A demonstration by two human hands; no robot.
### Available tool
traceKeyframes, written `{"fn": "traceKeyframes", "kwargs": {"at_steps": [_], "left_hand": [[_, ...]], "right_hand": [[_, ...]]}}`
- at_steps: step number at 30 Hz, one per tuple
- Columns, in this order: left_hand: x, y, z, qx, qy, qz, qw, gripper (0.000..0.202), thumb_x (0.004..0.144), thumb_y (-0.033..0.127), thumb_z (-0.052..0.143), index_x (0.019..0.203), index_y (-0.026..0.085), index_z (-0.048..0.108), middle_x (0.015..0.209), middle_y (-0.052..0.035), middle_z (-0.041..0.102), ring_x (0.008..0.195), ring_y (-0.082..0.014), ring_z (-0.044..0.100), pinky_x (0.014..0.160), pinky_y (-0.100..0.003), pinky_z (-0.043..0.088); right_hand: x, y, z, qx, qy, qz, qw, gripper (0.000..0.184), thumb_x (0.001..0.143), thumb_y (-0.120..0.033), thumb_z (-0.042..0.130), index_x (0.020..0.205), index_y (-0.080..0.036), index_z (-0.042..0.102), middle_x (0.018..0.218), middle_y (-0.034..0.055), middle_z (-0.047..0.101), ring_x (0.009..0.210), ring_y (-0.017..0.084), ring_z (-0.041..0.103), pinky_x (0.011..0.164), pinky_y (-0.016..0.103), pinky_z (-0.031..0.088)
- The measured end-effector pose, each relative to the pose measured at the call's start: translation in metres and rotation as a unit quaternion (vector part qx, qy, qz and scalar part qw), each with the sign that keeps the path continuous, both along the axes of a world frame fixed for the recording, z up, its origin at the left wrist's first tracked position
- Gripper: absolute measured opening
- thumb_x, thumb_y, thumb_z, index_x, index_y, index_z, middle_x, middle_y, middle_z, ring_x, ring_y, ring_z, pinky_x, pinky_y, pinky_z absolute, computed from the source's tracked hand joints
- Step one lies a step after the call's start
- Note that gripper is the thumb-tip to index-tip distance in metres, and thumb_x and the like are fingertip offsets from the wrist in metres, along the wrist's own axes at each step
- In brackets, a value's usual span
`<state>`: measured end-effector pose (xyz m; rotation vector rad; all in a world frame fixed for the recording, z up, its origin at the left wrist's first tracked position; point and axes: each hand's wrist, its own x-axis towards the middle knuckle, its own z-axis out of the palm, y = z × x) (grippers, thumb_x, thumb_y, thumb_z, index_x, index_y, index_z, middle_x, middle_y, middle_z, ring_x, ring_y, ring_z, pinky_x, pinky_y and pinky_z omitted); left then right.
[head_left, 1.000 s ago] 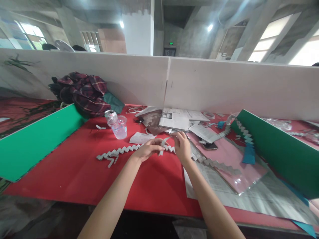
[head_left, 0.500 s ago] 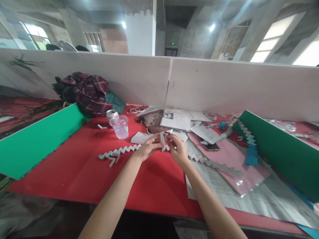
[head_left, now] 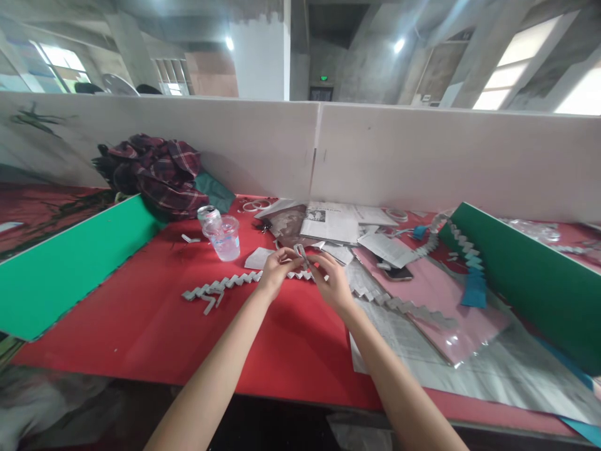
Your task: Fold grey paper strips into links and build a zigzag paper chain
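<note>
Left divider: a low bright green panel [head_left: 84, 266] with a pale top edge stands along the left side of the red worktop [head_left: 188, 351].
Plaid cloth: a crumpled dark red and black checked cloth [head_left: 162, 172] is heaped at the back, against the white partition [head_left: 244, 150].
Loose strips: a few small bent whitish paper pieces [head_left: 209, 305] lie just below the left stretch of the chain.
Paper chain: a zigzag chain of folded whitish paper [head_left: 228, 285] runs rightward over the worktop, passes behind the hands, and shows again across the pink folder.
Drinks: a clear plastic cup [head_left: 228, 241] with a label stands near the plaid cloth, and a silver metal can [head_left: 206, 216] is just behind it, to the left.
Left hand: the left hand [head_left: 275, 272] is pinching a narrow looped strip of printed whitish paper [head_left: 299, 250] between thumb and fingers.
Held strip: it is raised in front of the chain, between the two hands.
Right hand: the right hand [head_left: 335, 285] has its fingertips bunched at the strip's lower end, apparently gripping it too; the exact contact is too small to tell.
Papers: printed white sheets [head_left: 333, 222] lie beyond the hands.
Phone: a dark flat phone [head_left: 399, 274] lies partly under a sheet, on a pink plastic-covered folder [head_left: 436, 300].
Blue piece: a flat bright blue piece [head_left: 474, 291] lies beside the dark green right divider [head_left: 526, 288].
</note>
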<state>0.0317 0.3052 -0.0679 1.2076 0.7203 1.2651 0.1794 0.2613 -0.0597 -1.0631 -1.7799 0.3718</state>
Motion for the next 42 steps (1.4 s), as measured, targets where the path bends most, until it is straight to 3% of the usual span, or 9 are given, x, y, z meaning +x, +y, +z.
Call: {"fn": "traceKeyframes", "kwargs": {"at_steps": [6,11,18,27,31,36,42], "left_hand": [[-0.001,0.001,-0.002,0.01,-0.009,0.0,1.0,0.027,0.063,0.032,0.076,0.073,0.015,0.058,0.067,0.0022,0.061,0.057,-0.0108,0.06,0.06,-0.025,0.05],[0.0,0.0,-0.003,0.0,-0.029,-0.004,1.0,0.024,0.064,0.029,0.075,0.073,0.015,0.058,0.068,0.0017,0.063,0.062,-0.011,0.061,0.063,-0.024,0.051],[0.001,-0.001,-0.003,-0.017,-0.029,-0.017,0.999,0.025,0.063,0.029,0.076,0.072,0.015,0.058,0.068,0.002,0.061,0.062,-0.0114,0.061,0.064,-0.026,0.052],[0.003,-0.002,-0.002,-0.025,-0.014,0.015,0.999,0.027,0.061,0.033,0.077,0.076,0.013,0.067,0.066,-0.0015,0.066,0.062,-0.0126,0.062,0.065,-0.025,0.05],[0.006,-0.005,-0.001,-0.041,-0.003,0.017,0.999,0.032,0.06,0.036,0.077,0.079,0.013,0.07,0.068,-0.0034,0.069,0.063,-0.0161,0.064,0.068,-0.03,0.051],[0.01,-0.008,-0.002,-0.021,0.031,0.006,0.999,0.03,0.06,0.036,0.076,0.076,0.012,0.069,0.067,-0.0028,0.068,0.064,-0.0167,0.063,0.066,-0.029,0.05],[0.011,-0.01,-0.004,0.002,0.044,0.003,0.999,0.031,0.065,0.039,0.072,0.08,0.012,0.068,0.068,-0.0042,0.067,0.065,-0.0168,0.061,0.061,-0.027,0.048]], "right_hand": [[0.0,-0.005,0.002,-0.009,-0.024,0.008,1.0,0.031,0.084,-0.014,0.044,0.111,-0.019,0.057,0.095,0.0062,0.056,0.072,0.014,0.057,0.065,0.026,0.046],[-0.004,-0.007,0.0,-0.025,-0.041,-0.022,0.999,0.028,0.085,-0.022,0.049,0.112,-0.021,0.056,0.101,0.0059,0.057,0.059,0.01,0.055,0.059,0.025,0.047],[-0.005,-0.004,-0.003,-0.015,-0.045,-0.049,0.998,0.027,0.085,-0.021,0.049,0.11,-0.023,0.058,0.101,0.0057,0.06,0.065,0.013,0.058,0.064,0.027,0.049],[-0.006,-0.004,-0.003,-0.011,-0.029,-0.078,0.996,0.026,0.084,-0.021,0.048,0.106,-0.022,0.062,0.09,0.0037,0.062,0.057,0.011,0.053,0.059,0.025,0.045],[-0.006,-0.003,-0.004,-0.025,-0.019,-0.104,0.994,0.034,0.08,-0.019,0.05,0.112,-0.022,0.06,0.091,0.0026,0.064,0.055,0.011,0.053,0.06,0.025,0.045],[-0.007,-0.003,-0.003,-0.06,-0.014,-0.141,0.988,0.038,0.076,-0.02,0.052,0.114,-0.021,0.057,0.081,0.0007,0.067,0.049,0.011,0.05,0.056,0.026,0.042],[-0.009,-0.003,-0.003,-0.051,-0.009,-0.13,0.99,0.034,0.076,-0.019,0.051,0.109,-0.023,0.056,0.088,0.0012,0.068,0.05,0.012,0.051,0.057,0.027,0.042]]}}
